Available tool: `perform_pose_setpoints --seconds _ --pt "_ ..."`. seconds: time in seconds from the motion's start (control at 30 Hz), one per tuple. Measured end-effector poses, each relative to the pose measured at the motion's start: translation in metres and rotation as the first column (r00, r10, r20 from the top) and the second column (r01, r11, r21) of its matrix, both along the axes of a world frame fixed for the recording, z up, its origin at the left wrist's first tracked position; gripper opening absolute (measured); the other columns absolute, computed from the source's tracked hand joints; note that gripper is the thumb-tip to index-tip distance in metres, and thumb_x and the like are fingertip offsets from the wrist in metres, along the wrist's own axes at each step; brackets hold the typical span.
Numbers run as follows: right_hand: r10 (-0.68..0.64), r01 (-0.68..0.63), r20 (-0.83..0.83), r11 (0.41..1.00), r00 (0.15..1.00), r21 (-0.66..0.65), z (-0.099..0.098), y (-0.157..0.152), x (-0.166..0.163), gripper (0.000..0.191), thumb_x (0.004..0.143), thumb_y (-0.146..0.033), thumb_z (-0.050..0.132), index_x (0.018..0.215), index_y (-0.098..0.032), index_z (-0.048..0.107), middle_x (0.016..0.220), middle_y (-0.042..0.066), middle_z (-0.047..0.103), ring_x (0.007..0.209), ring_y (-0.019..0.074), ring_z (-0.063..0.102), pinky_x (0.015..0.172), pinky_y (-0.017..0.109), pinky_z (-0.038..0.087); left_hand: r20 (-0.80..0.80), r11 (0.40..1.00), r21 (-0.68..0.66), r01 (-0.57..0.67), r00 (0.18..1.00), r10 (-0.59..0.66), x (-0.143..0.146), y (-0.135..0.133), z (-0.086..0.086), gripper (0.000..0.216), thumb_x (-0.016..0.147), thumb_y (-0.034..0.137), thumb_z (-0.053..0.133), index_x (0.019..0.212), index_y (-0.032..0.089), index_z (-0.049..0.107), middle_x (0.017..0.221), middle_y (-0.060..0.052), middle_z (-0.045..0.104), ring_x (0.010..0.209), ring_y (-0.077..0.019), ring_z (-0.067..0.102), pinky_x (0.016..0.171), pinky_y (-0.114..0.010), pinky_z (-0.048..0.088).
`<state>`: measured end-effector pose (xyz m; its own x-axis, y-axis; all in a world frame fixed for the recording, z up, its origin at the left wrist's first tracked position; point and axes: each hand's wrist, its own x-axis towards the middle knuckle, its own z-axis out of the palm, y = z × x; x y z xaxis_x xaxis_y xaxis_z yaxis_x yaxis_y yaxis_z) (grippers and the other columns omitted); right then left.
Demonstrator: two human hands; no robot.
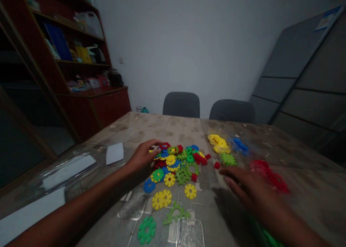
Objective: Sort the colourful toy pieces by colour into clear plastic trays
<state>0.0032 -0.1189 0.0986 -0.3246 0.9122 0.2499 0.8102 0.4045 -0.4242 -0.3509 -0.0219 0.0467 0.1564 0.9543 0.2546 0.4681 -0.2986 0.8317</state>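
Note:
A mixed heap of plastic gear-shaped discs [177,162] in red, yellow, green and blue lies in the middle of the table [167,128]. My left hand [142,155] rests at the heap's left edge, fingers curled onto the pieces; what it holds, if anything, is hidden. My right hand [244,187] hovers low over the table right of the heap, fingers stretched out and blurred, holding nothing. Sorted groups lie further right: a yellow pile [218,143], a blue pile [240,146], a green piece [228,159] and a red pile [270,175].
Loose discs lie nearer me, among them a green one [146,229] and yellow ones [161,199]. A clear plastic lid or tray [81,167] sits at the left. Two grey chairs [181,104] stand behind the table. A red shelf unit [81,59] fills the left wall.

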Motion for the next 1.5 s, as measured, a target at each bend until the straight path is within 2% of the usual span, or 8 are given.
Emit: perform_pose_setpoints --seconds 0.13,0.27,0.4,0.53,0.73,1.07,1.3,1.5 --pt "0.12 -0.12 0.036 0.993 0.992 -0.007 -0.043 -0.009 -0.053 0.04 0.094 -0.025 0.044 0.125 -0.021 0.068 0.127 0.015 0.071 0.115 0.0284 0.068 0.095 0.043 0.057 -0.115 0.99 0.078 -0.113 0.986 0.122 -0.039 -0.004 -0.031 0.063 0.077 0.059 0.063 0.122 0.015 0.066 0.138 -0.02 0.063 0.131 -0.0408 0.053 0.114 -0.057 0.035" --pt "0.037 -0.04 0.113 0.999 0.993 0.027 -0.071 0.005 -0.073 0.051 0.092 -0.027 0.048 0.139 -0.014 0.06 0.147 0.019 0.056 0.136 0.0344 0.053 0.109 0.052 0.046 -0.185 0.991 0.109 -0.08 0.978 0.1 -0.039 0.002 -0.048 0.072 0.082 0.063 0.057 0.132 0.012 0.062 0.148 -0.02 0.054 0.139 -0.0382 0.047 0.119 -0.052 0.031" --pt "-0.217 0.215 0.124 0.976 0.968 0.034 -0.072 0.038 -0.086 0.055 0.098 -0.037 0.042 0.146 -0.012 0.052 0.156 0.02 0.045 0.144 0.0372 0.04 0.115 0.058 0.035 -0.227 0.994 0.108 -0.013 0.973 0.038 -0.03 0.022 -0.05 0.068 0.088 0.061 0.052 0.137 0.014 0.061 0.149 -0.015 0.055 0.139 -0.0335 0.048 0.119 -0.045 0.033" --pt "-0.474 0.476 0.167 0.879 0.865 0.03 -0.066 0.066 -0.1 0.055 0.102 -0.041 0.039 0.147 -0.011 0.051 0.156 0.022 0.043 0.144 0.0374 0.039 0.114 0.056 0.032 -0.239 0.996 0.086 0.026 0.971 -0.005 -0.023 0.045 -0.052 0.067 0.091 0.062 0.047 0.137 0.015 0.06 0.148 -0.015 0.057 0.137 -0.0332 0.051 0.117 -0.046 0.035" --pt "-0.575 0.579 0.175 0.815 0.799 0.031 -0.071 0.088 -0.107 0.053 0.104 -0.042 0.038 0.142 -0.009 0.055 0.153 0.028 0.043 0.143 0.0434 0.037 0.109 0.063 0.029 -0.211 0.991 0.072 0.113 0.973 -0.096 -0.022 0.052 -0.056 0.064 0.088 0.063 0.053 0.133 0.017 0.064 0.142 -0.014 0.062 0.132 -0.0334 0.055 0.114 -0.044 0.038" --pt "-0.381 0.392 0.14 0.918 0.914 -0.062 -0.068 0.067 -0.131 0.039 0.104 -0.044 0.04 0.116 -0.023 0.071 0.12 0.009 0.073 0.114 0.0287 0.063 0.091 0.037 0.044 -0.016 0.982 0.088 0.168 0.986 -0.168 0.001 0.01 -0.047 0.044 0.095 0.051 0.05 0.114 0.019 0.073 0.115 -0.008 0.074 0.109 -0.0273 0.067 0.097 -0.035 0.051" --pt "-0.445 0.452 0.091 0.888 0.891 -0.085 -0.059 0.118 -0.119 0.041 0.106 -0.043 0.04 0.12 -0.017 0.068 0.129 0.015 0.066 0.12 0.029 0.06 0.102 0.045 0.042 0.035 0.996 0.087 0.015 0.999 -0.018 -0.002 0.016 -0.051 0.055 0.096 0.055 0.044 0.128 0.016 0.066 0.139 -0.015 0.062 0.132 -0.0332 0.053 0.115 -0.046 0.035" --pt "-0.212 0.217 0.048 0.967 0.976 -0.133 -0.072 0.126 -0.122 0.028 0.1 -0.041 0.059 0.113 -0.018 0.069 0.121 0.007 0.069 0.112 0.0241 0.064 0.101 0.047 0.046 0.032 0.989 0.025 0.143 0.989 -0.144 0.008 0.017 -0.048 0.055 0.088 0.063 0.057 0.118 0.02 0.074 0.126 -0.01 0.072 0.119 -0.0314 0.063 0.107 -0.042 0.045"
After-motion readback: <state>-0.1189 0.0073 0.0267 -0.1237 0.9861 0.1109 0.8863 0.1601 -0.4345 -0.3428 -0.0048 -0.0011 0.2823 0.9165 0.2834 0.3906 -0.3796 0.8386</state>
